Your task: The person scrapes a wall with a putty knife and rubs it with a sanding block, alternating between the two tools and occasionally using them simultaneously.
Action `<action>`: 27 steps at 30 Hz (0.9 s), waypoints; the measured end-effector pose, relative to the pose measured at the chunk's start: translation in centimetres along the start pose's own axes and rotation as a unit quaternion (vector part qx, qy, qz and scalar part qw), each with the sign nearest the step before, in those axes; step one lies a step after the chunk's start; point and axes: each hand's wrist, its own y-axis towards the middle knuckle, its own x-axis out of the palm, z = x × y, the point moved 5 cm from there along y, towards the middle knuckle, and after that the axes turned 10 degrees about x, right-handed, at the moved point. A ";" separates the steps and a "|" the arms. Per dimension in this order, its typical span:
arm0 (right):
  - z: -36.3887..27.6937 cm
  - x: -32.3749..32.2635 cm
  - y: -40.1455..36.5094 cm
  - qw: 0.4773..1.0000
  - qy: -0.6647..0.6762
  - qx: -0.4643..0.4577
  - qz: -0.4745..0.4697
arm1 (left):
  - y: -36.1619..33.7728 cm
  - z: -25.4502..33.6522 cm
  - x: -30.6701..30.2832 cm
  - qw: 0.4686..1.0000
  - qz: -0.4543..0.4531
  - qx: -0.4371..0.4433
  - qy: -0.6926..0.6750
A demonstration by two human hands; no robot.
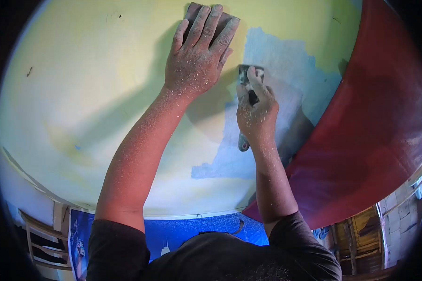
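My left hand point(194, 58), dusted with pale specks, lies over a dark flat block point(220, 21) and presses it to the yellow-green painted surface point(126, 61) at the top. To its right and lower, my right hand point(257, 105) grips a scraper point(251, 72), its blade pointing up and its dark handle end showing below the hand. The scraper is over a light blue patch point(283, 61) with jagged edges. Pale specks also cover both forearms.
A large dark red area point(365, 136) curves along the right of the painted surface. Below the near edge lies a blue printed sheet point(168, 229). A wooden chair or rack point(44, 229) stands lower left; wooden framing point(360, 239) shows lower right.
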 end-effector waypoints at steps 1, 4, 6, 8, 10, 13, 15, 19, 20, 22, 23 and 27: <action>-0.2 0.0 0.1 1.000 -0.003 0.001 -0.002 | -0.3 -0.1 0.3 1.000 0.003 -0.001 -0.005; 0.5 0.1 -0.3 1.000 -0.002 -0.014 0.005 | -0.4 -0.2 0.3 1.000 0.001 -0.006 -0.009; 1.1 0.3 -0.8 1.000 0.007 -0.019 0.009 | -0.6 -0.1 0.3 1.000 -0.002 -0.008 -0.008; 1.3 0.2 -1.1 1.000 0.020 -0.014 0.009 | -0.8 0.2 0.4 1.000 -0.003 -0.010 -0.008; 0.3 -0.1 -0.2 1.000 0.006 -0.003 -0.003 | -0.7 0.2 0.4 1.000 -0.002 -0.011 -0.014; 0.0 -0.5 -0.3 1.000 0.003 -0.006 -0.007 | -0.8 0.4 0.1 1.000 -0.003 -0.010 -0.009; 0.7 -0.3 -0.9 1.000 0.007 -0.016 -0.005 | -0.9 0.4 0.2 1.000 -0.003 -0.009 -0.005; 1.2 -0.7 -1.4 1.000 0.004 -0.011 -0.016 | -0.6 0.7 -0.4 1.000 -0.008 -0.012 -0.003; 1.0 -0.8 -1.2 1.000 0.000 0.000 -0.024 | -0.7 0.7 -0.5 1.000 -0.013 -0.014 -0.005; 0.9 -1.0 -1.3 1.000 -0.004 0.005 -0.027 | -0.7 0.7 -0.5 1.000 -0.004 -0.011 -0.013; 1.0 -1.0 -1.5 1.000 -0.004 0.000 -0.022 | -0.7 0.7 -0.5 1.000 0.001 -0.011 -0.017; 1.7 -0.6 -1.5 1.000 0.024 -0.016 -0.004 | -0.1 0.6 -0.3 1.000 -0.004 -0.016 -0.010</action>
